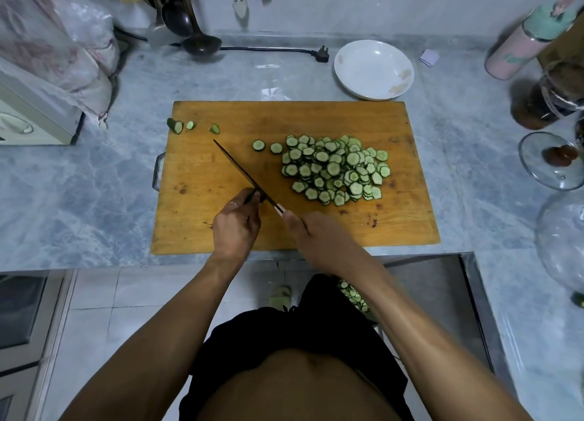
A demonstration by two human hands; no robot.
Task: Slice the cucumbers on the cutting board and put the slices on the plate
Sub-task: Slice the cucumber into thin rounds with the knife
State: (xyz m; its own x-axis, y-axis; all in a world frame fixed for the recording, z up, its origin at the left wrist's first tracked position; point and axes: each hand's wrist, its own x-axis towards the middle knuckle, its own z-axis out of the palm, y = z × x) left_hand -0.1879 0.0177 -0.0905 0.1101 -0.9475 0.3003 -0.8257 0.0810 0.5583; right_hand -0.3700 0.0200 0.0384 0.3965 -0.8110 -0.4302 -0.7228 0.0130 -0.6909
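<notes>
- A heap of cucumber slices (pixel 336 169) lies on the right half of the cutting board (pixel 221 231); three end stubs (pixel 175 125) sit at its far left corner.
- The white plate (pixel 344 76) stands bare on the desk, just past the board's far right corner.
- The right hand (pixel 311 232) grips the knife (pixel 243 174) by its handle, fingers curled round it.
- The left hand (pixel 235 220) touches the blade near the handle with its fingertips, seemingly pinching it.
- The slices look thin, wet, light and slippery, so they are probably best scooped up in bunches.

No legible text anywhere.
</notes>
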